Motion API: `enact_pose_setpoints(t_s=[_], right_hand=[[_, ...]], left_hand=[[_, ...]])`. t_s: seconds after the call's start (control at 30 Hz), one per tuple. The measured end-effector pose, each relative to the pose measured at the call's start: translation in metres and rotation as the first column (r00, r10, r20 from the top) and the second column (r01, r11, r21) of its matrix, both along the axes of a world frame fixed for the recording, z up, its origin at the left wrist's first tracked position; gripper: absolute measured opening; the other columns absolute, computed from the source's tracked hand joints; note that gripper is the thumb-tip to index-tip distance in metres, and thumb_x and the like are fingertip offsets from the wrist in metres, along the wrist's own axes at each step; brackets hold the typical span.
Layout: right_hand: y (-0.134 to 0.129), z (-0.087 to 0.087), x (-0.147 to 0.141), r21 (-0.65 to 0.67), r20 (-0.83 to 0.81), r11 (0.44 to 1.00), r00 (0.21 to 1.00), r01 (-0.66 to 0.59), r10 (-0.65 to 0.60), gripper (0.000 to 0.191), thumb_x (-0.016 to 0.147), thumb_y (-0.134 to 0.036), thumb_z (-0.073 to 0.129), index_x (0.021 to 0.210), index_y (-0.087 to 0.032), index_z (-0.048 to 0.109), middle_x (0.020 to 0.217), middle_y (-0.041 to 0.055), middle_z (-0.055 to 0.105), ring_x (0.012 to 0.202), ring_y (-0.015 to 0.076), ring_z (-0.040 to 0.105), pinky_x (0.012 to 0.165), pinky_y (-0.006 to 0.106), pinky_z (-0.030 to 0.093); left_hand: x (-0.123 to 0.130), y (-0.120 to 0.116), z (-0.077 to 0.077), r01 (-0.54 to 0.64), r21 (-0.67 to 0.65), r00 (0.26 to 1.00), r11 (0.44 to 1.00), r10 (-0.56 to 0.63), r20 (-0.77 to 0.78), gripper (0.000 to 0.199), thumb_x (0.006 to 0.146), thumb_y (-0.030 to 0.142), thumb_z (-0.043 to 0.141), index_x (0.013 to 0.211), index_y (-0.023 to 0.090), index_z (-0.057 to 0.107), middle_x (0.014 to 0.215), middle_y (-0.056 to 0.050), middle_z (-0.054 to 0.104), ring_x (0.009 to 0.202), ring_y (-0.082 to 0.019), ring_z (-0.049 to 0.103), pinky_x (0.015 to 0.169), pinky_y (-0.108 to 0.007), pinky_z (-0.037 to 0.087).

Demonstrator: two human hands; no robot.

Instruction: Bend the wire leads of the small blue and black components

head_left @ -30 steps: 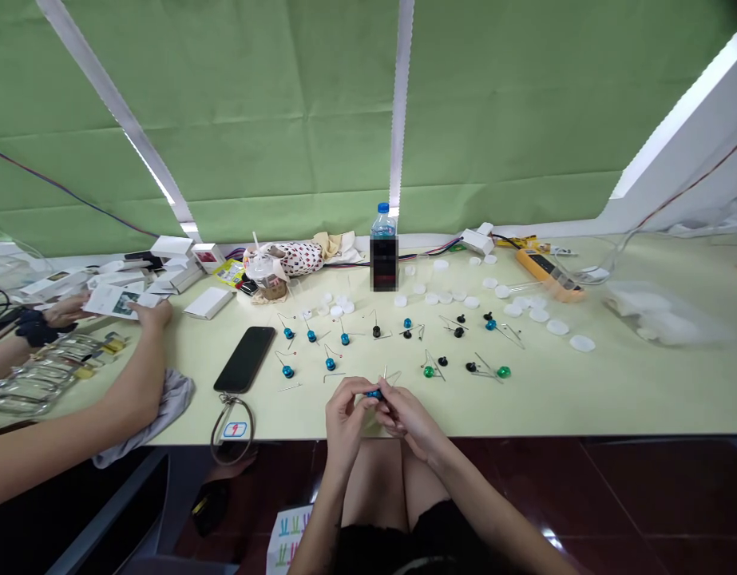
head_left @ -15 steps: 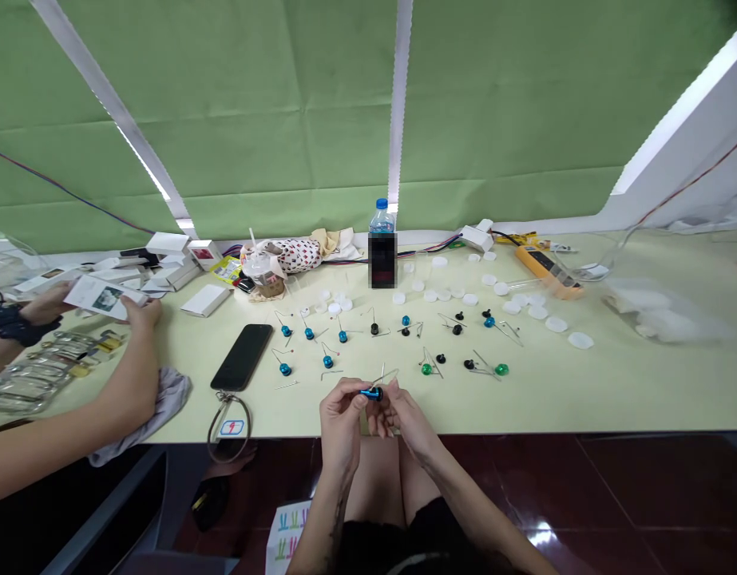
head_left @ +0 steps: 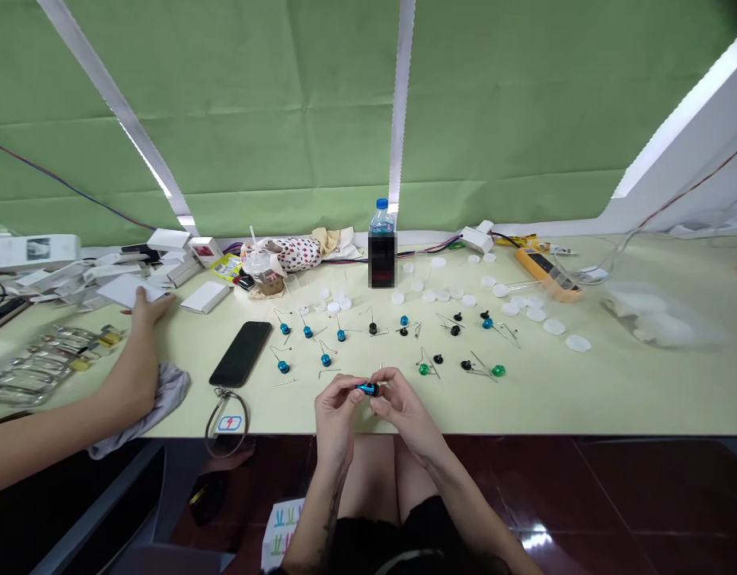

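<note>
Two hands, head view: left hand (head_left: 334, 421) and right hand (head_left: 406, 408) meet over the near edge of the pale table (head_left: 553, 399), wrists bent inward, forearms rising from the lap.
Fingers: curled and together, both hands' fingertips clamped on the item from either side.
Item: blue bead (head_left: 366, 389) on thin wire (head_left: 381, 366), held between the hands.
Handling: judged light, slippery and small; the wire looks springy; firmest hold is on the bead's barrel.
Nearby: more wired blue beads (head_left: 326, 360), just far of the hands.

Bright light is coming in around the green window blind (head_left: 224, 104) at twelve o'clock, a white shine is sitting on the dark floor (head_left: 536, 539) at five o'clock, and the clear bag (head_left: 661, 315) at three o'clock is looking blurry.
</note>
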State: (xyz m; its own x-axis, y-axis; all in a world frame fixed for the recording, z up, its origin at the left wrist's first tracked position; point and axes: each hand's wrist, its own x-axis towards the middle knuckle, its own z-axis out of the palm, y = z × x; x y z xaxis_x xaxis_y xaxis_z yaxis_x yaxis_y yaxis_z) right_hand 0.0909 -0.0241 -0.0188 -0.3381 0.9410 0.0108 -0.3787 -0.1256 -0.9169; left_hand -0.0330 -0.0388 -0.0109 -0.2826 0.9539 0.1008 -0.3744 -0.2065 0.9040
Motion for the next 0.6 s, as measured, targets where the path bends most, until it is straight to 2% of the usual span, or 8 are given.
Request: enact_pose_setpoints(t_s=[0.07,0.13,0.2,0.23,0.3,0.4,0.53,0.6], right_hand=[[0.0019,-0.0006,0.0025,0.001,0.017,1.0,1.0,0.01,-0.01,0.048,0.07,-0.047,0.077,0.105,-0.023,0.053,0.095,0.0021,0.057,0.077,0.0129,0.054,0.063,0.023,0.043],[0.0029,-0.0029,0.0026,-0.076,0.068,0.997,0.997,-0.033,0.038,0.044,0.081,-0.061,0.059,0.093,-0.019,0.056,0.077,0.002,0.057,0.059,0.0113,0.051,0.051,0.023,0.038],[0.0028,-0.0052,0.0011,-0.118,0.107,0.99,0.99,-0.078,0.091,0.054,0.088,-0.067,0.039,0.075,-0.017,0.054,0.057,-0.0009,0.048,0.046,0.0095,0.041,0.045,0.023,0.03],[0.0024,-0.0058,0.0004,-0.099,0.111,0.992,0.99,-0.081,0.091,0.053,0.089,-0.065,0.039,0.072,-0.017,0.053,0.056,-0.0015,0.047,0.047,0.0096,0.041,0.046,0.024,0.031],[0.0019,-0.006,-0.0001,-0.008,0.077,0.999,0.996,-0.034,0.034,0.039,0.083,-0.058,0.058,0.084,-0.019,0.054,0.071,-0.0005,0.053,0.06,0.011,0.048,0.055,0.023,0.039],[0.0028,-0.0055,0.0007,0.033,0.026,0.999,1.0,0.004,-0.005,0.051,0.072,-0.054,0.073,0.106,-0.025,0.051,0.091,0.0009,0.056,0.076,0.0134,0.054,0.065,0.025,0.044],[0.0049,-0.0043,0.0018,-0.09,0.106,0.994,0.992,-0.062,0.072,0.053,0.088,-0.067,0.037,0.077,-0.018,0.054,0.057,-0.0014,0.047,0.047,0.0106,0.042,0.047,0.024,0.033],[0.0054,-0.0022,0.0029,-0.031,0.108,0.998,0.993,-0.048,0.052,0.045,0.087,-0.061,0.048,0.078,-0.018,0.054,0.064,-0.0002,0.051,0.054,0.0109,0.045,0.052,0.024,0.036]], left_hand=[[-0.0003,0.0005,-0.0016,0.004,-0.005,1.0,1.0,-0.005,-0.017,0.01,0.071,0.021,0.074,0.081,0.018,0.075,0.078,-0.002,0.062,0.077,-0.013,0.058,0.073,-0.023,0.046],[0.0006,0.0009,-0.0025,0.032,-0.024,0.999,0.999,-0.032,-0.031,0.009,0.071,0.021,0.074,0.08,0.017,0.074,0.077,-0.002,0.062,0.076,-0.013,0.058,0.072,-0.023,0.046],[0.0024,0.0013,-0.0024,0.051,-0.037,0.998,0.998,-0.053,-0.038,0.009,0.071,0.02,0.074,0.079,0.017,0.074,0.076,-0.002,0.062,0.074,-0.013,0.058,0.07,-0.023,0.046],[0.0033,0.0015,-0.0021,0.051,-0.038,0.998,0.998,-0.052,-0.042,0.008,0.072,0.02,0.074,0.08,0.017,0.074,0.076,-0.002,0.062,0.074,-0.013,0.058,0.069,-0.023,0.046],[0.004,0.0021,-0.0011,0.039,-0.031,0.998,0.999,-0.04,-0.05,0.009,0.072,0.02,0.073,0.081,0.017,0.074,0.078,-0.003,0.063,0.076,-0.014,0.059,0.072,-0.024,0.046],[0.0034,0.0036,0.0003,0.02,-0.019,0.998,1.0,-0.021,-0.063,0.01,0.072,0.021,0.074,0.081,0.017,0.074,0.079,-0.003,0.063,0.078,-0.014,0.059,0.073,-0.024,0.046],[0.0027,0.0053,0.0012,0.045,-0.023,0.996,0.999,-0.046,-0.077,0.009,0.072,0.02,0.073,0.081,0.017,0.074,0.077,-0.003,0.063,0.075,-0.013,0.058,0.072,-0.024,0.045],[0.0016,0.0058,0.0015,0.026,-0.015,0.996,1.0,-0.027,-0.081,0.009,0.073,0.02,0.073,0.081,0.018,0.074,0.078,-0.002,0.063,0.076,-0.013,0.058,0.073,-0.023,0.045]])
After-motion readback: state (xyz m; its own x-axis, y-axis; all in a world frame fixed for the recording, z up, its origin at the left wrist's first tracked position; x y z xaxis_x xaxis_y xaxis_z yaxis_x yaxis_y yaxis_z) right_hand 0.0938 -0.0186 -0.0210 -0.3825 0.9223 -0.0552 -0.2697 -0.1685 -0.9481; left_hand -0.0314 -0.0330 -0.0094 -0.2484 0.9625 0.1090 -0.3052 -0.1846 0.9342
